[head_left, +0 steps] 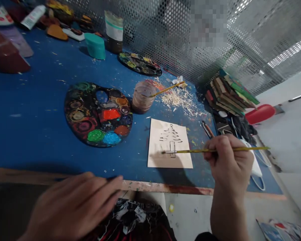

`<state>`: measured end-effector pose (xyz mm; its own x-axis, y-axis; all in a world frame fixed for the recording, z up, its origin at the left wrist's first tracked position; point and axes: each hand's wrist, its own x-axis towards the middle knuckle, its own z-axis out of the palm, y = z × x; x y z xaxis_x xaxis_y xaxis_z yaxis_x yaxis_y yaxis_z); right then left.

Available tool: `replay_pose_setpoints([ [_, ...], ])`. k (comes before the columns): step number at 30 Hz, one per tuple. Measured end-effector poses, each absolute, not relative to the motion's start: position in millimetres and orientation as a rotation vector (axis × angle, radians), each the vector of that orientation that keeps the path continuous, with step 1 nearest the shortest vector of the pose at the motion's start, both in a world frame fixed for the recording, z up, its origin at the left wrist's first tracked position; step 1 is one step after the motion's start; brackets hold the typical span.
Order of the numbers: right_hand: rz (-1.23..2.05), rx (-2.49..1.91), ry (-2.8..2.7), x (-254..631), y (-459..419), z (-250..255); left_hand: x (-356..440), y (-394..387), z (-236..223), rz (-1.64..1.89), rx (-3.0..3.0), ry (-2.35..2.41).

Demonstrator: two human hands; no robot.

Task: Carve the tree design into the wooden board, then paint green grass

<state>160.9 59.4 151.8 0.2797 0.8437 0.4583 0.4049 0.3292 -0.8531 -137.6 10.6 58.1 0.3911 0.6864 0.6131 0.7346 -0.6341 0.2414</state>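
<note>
My right hand (228,160) pinches a thin yellow paintbrush (195,151), its tip pointing left over a small cream card (158,134). On the card is a black line drawing of a tree-like zigzag shape with a boxy form under it; whether the bristles touch the surface I cannot tell. My left hand (75,204) is at the table's front edge, holding nothing, fingers stretched out and slightly blurred. Left of the card lies a dark palette (84,100) with red, green, blue and brown paint. Behind the card, a clear cup (142,97) of murky water holds another brush (168,88).
Wood shavings (180,100) are scattered behind the card. A second palette (140,64), a jar (114,33) and a teal container (95,46) stand near the perforated metal screen (160,30). Stacked books (230,93) and a white glue gun (256,164) are at right.
</note>
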Motion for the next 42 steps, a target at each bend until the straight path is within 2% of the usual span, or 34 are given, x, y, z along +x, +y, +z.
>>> replay_pose_setpoints([
  [4,0.222,-1.159,-1.508,136.8,83.1,188.3,-96.6,13.9,74.0,-0.960,-2.639,-1.026],
  [7,0.013,-0.992,-1.538,107.4,107.7,228.6,-83.1,20.9,76.4,-0.909,-2.619,-1.082],
  [9,-0.045,-0.941,-1.512,93.6,129.9,253.8,-78.4,23.4,73.6,-0.897,-2.597,-1.136],
  [13,-0.054,-0.848,-1.802,89.0,186.5,282.5,-73.5,23.4,65.8,-0.885,-2.499,-1.204],
  [18,0.486,-1.111,-2.110,85.6,237.0,264.9,-73.4,21.1,63.6,-0.893,-2.490,-1.212],
  [21,0.613,-1.249,-2.208,78.7,248.0,246.1,-74.1,19.9,63.7,-0.897,-2.486,-1.210],
  [34,0.550,-1.163,-2.342,67.9,255.4,222.2,-72.9,20.2,61.1,-0.932,-2.481,-1.224],
  [42,0.580,-1.259,-2.178,77.1,245.4,239.9,-73.1,20.4,60.8,-0.948,-2.442,-1.205],
])
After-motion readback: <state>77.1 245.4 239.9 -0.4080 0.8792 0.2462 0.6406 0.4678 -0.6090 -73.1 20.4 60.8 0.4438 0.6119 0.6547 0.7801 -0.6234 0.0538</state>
